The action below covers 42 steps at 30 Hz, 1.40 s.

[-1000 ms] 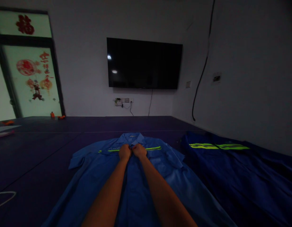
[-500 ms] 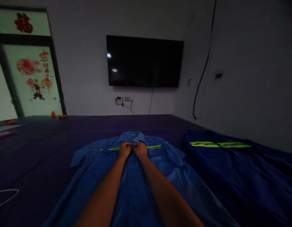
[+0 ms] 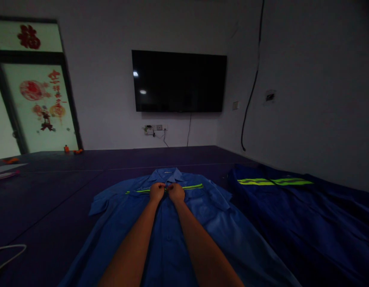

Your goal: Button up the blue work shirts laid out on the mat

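Observation:
A blue short-sleeved work shirt (image 3: 214, 223) lies spread out front up, its collar at the far end and a yellow-green stripe across the chest. At the front placket, just below the collar, my left hand (image 3: 157, 192) pinches the fabric from the left. Close beside it, my right hand (image 3: 176, 193) pinches the placket from the right, fingertips nearly meeting those of the left. My fingers hide whatever button or buttonhole lies between them.
A darker blue garment (image 3: 277, 215) with a yellow-green and grey band lies to the right on the purple mat (image 3: 61, 191). A white cable (image 3: 11, 248) curls at the left edge. On the far wall hangs a television (image 3: 178, 81); a black cable (image 3: 252, 91) dangles right of it.
The view has shifted slightly. Both hands stay pinched at the shirt placket, with only slight movement of the fingers.

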Motion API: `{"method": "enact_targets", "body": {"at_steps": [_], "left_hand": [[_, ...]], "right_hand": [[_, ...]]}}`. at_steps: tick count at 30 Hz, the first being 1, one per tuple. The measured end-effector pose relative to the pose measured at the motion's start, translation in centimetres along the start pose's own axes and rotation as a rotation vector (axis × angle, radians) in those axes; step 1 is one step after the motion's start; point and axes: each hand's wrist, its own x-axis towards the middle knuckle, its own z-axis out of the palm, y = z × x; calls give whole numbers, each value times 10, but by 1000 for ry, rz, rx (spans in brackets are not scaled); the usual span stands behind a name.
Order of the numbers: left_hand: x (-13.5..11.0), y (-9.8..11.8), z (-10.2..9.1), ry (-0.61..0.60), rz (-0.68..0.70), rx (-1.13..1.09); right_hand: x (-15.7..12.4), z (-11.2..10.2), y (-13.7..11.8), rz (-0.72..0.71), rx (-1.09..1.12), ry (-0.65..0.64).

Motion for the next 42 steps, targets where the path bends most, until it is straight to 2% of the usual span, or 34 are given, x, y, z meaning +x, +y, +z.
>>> {"method": "enact_targets", "body": {"at_steps": [9, 27, 42], "left_hand": [[-5, 3, -1, 5, -16, -17], [-6, 4, -1, 4, -3, 138], [-4, 2, 2, 9, -8, 112]], "right_hand": [[2, -1, 3, -31, -7, 12], [0, 2, 3, -43, 3, 31], [2, 1, 3, -71, 23, 17]]}}
